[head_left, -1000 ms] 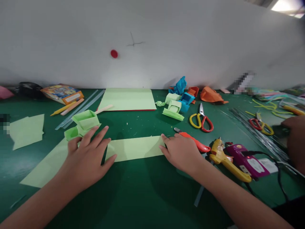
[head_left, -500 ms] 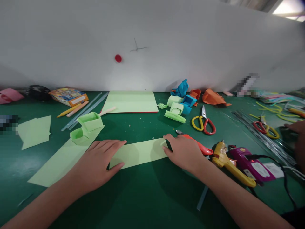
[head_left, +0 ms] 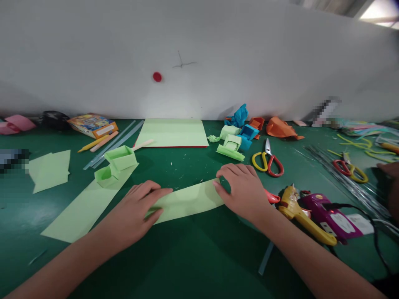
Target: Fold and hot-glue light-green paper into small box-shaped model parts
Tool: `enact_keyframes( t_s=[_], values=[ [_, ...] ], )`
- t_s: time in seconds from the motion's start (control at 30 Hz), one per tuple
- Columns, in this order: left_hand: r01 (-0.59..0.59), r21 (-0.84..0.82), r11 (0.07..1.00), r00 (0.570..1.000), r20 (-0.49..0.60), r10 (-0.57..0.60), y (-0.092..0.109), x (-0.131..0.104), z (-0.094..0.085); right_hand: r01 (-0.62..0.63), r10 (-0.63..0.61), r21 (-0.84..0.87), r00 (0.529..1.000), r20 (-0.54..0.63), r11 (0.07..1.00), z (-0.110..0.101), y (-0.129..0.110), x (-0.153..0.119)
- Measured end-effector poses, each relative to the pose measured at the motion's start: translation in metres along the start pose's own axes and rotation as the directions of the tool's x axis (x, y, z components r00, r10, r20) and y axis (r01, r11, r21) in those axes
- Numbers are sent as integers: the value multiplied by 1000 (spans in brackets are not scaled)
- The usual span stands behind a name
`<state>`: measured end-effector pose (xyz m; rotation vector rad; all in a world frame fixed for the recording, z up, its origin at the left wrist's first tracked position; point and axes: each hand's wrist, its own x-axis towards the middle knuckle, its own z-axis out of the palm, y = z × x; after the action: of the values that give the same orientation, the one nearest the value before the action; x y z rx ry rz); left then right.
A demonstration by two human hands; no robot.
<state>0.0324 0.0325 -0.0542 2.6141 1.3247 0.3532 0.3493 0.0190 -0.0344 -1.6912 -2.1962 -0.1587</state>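
A light green paper strip [head_left: 190, 201] lies slantwise on the green table between my hands, its right end higher. My left hand [head_left: 137, 209] grips the left end, with the fingers over it and the thumb at the lower edge. My right hand [head_left: 241, 189] pinches the right end between thumb and curled fingers, and that end bends up a little. Left of my left hand, folded green paper boxes [head_left: 120, 160] sit on a longer green strip [head_left: 84, 211]. Red-handled pliers or a cutter [head_left: 272, 196] are mostly hidden behind my right hand.
Right of my arm lie a yellow glue gun [head_left: 301, 216], a purple power box [head_left: 327, 214] with cables, and scissors [head_left: 268, 162]. Green sheets [head_left: 171, 133] and folded paper pieces [head_left: 232, 143] lie at the back. Another person's hand [head_left: 389, 168] shows at the right edge.
My right hand has risen slightly and now covers more of the red-handled tool. My left fingers have curled further over the strip's left end. The view has shifted slightly.
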Motion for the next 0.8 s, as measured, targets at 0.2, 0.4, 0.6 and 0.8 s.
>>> enact_keyframes(
  t_s=[0.2,0.4,0.6,0.8],
  values=[
    [29,-69,997,999,26,-27,8,1,-6,22,-23,28,999,29,999,4,-3,-2],
    [47,-144,988,998,35,-42,11,4,-14,134,-155,187,983,99,973,5,-9,-3],
    [73,-87,994,997,1,-73,8,6,-12,187,-223,284,970,99,940,3,-13,-2],
    [141,2,990,990,-7,-141,6,6,-11,111,-179,360,971,161,926,1,-13,-1]
  ],
)
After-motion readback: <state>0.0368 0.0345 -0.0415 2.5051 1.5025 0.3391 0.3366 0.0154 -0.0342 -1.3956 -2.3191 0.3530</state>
